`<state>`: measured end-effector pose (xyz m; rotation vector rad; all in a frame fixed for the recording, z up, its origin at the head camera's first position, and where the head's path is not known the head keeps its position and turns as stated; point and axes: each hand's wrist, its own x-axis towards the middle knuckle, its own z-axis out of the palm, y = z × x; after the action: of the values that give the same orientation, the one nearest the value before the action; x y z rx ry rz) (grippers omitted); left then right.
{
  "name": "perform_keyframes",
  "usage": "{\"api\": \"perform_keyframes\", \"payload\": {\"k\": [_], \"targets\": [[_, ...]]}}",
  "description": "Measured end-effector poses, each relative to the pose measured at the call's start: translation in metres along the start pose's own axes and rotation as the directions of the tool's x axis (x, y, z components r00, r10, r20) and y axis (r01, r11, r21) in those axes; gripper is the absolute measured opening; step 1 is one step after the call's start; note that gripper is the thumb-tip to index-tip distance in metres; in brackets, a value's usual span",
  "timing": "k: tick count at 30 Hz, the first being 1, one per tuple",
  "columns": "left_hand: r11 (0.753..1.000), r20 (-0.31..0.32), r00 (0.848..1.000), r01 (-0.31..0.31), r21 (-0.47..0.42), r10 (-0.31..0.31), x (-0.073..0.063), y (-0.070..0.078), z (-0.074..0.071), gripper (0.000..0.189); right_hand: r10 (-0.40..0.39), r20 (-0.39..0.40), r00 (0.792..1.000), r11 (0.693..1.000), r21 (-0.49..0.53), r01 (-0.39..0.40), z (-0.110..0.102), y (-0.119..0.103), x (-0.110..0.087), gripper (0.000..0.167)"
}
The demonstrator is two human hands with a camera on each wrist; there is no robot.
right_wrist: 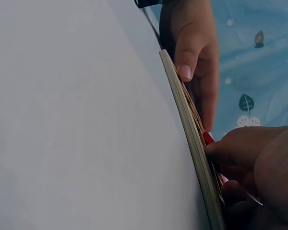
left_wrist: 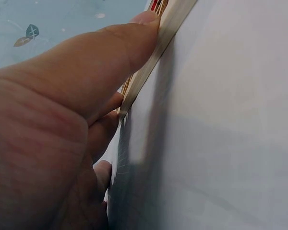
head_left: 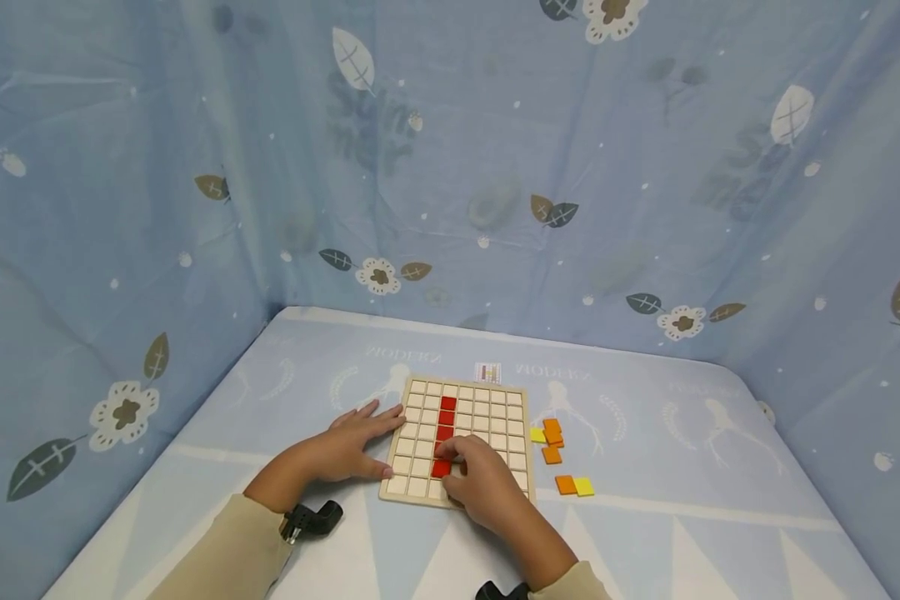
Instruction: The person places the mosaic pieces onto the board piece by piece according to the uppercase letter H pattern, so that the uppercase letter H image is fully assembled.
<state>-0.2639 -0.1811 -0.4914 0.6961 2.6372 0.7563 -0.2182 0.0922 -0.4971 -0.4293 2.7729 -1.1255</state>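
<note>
A square wooden grid board point(head_left: 457, 502) lies on the table, its pale cells partly filled by a column of red tiles point(head_left: 445, 433). My left hand point(head_left: 348, 446) rests at the board's left edge, fingers spread and thumb on the near left corner. In the left wrist view, the thumb point(left_wrist: 120, 45) presses against the wooden rim point(left_wrist: 158, 52). Over the column's near end, my right hand point(head_left: 483, 483) bends its fingers and pinches a red tile point(head_left: 441, 468). From the right wrist, that tile point(right_wrist: 208, 138) stands proud of the board beside the thumb; the other fingertips are partly hidden.
Right of the board lie several loose orange tiles point(head_left: 552, 456) and yellow tiles point(head_left: 583, 487), some overlapping. A small printed card point(head_left: 487, 372) sits behind the board's far edge. Patterned blue cloth point(head_left: 450, 167) encloses the table at the back and sides.
</note>
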Motion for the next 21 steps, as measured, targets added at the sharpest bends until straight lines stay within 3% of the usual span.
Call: {"api": "perform_keyframes", "payload": {"k": [21], "targets": [[1.000, -0.004, 1.000, -0.011, 0.007, 0.011, 0.0006, -0.0029, 0.0015, 0.092, -0.047, -0.056, 0.997, 0.998, -0.039, 0.045, 0.0041, 0.0005, 0.0008, 0.017]]}}
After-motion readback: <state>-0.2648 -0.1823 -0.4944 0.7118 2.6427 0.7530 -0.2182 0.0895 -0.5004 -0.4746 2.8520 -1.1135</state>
